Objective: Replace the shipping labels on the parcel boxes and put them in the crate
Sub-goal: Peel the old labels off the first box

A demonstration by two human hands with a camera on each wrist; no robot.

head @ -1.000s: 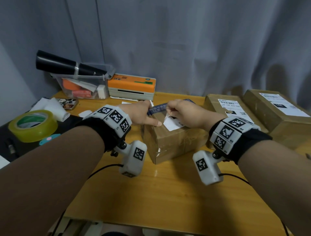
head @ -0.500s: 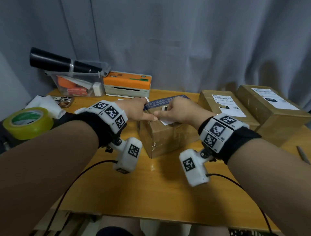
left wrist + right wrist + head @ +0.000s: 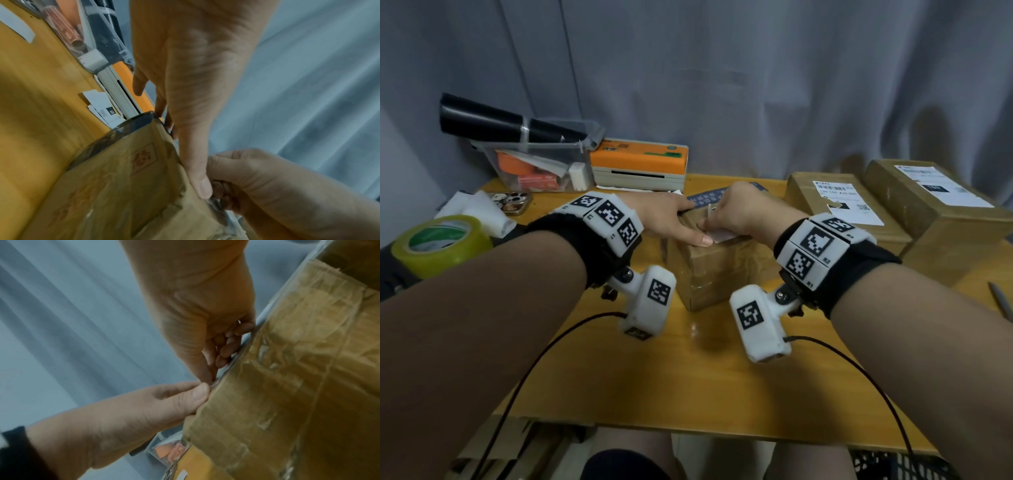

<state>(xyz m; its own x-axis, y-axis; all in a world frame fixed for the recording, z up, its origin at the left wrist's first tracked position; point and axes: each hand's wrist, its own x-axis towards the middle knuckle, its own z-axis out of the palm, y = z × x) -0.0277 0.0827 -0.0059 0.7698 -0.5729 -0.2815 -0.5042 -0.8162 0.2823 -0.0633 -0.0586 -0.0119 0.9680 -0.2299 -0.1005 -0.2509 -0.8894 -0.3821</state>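
Head view: the small parcel box (image 3: 717, 270) sits at centre of the wooden table (image 3: 688, 377); the left hand (image 3: 671, 219) lies flat on the box top, thumb extended, grasping nothing; the right hand (image 3: 743, 214) pinches the white label (image 3: 720, 234), which shows less of its face than one second ago, when it lay spread on the box top; two labelled boxes (image 3: 839, 205) stand at 2 o'clock; a clear bin (image 3: 541, 161) at 10 o'clock holds orange packs and carries a black roll (image 3: 506, 125); the orange printer (image 3: 638, 164) stands beside it; yellow tape (image 3: 441, 245) lies at 9 o'clock.

Left wrist view: only here, red print on the box side and loose label scraps (image 3: 102, 108) by the printer.

Right wrist view: only here, wrinkled clear tape on the box face; right fingertips (image 3: 222, 360) curl at the top edge; left thumb touching them.
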